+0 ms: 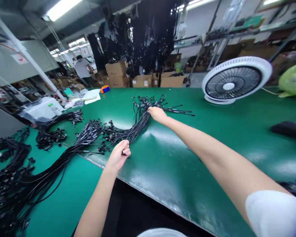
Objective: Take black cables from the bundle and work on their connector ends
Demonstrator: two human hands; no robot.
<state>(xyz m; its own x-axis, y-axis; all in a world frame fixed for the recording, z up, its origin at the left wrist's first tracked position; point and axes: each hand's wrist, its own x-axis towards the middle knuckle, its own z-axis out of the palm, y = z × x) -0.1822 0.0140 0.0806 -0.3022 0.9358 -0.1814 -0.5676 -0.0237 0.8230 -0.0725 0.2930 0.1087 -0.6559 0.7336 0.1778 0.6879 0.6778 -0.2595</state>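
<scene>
My right hand (158,115) reaches across to a bundle of thin black cables (135,129), its fingers closed on the strands near the far end. The far ends of the cables fan out beyond the fingers; the near ends, with small plugs, lie to the left. Closer to me, my left hand (118,155) is closed like a fist beside the near part of that bundle. A small dark piece that looks like a cable end shows between its fingers. A larger bundle of black cables (64,158) lies to the left of this hand.
More black cables (56,126) lie at the left of the green table (187,158). A white fan (229,86) stands at the back right, and a dark object (287,129) lies below it. Papers (91,95), an orange-and-blue tape roll (105,89) and a plastic box (45,108) sit back left.
</scene>
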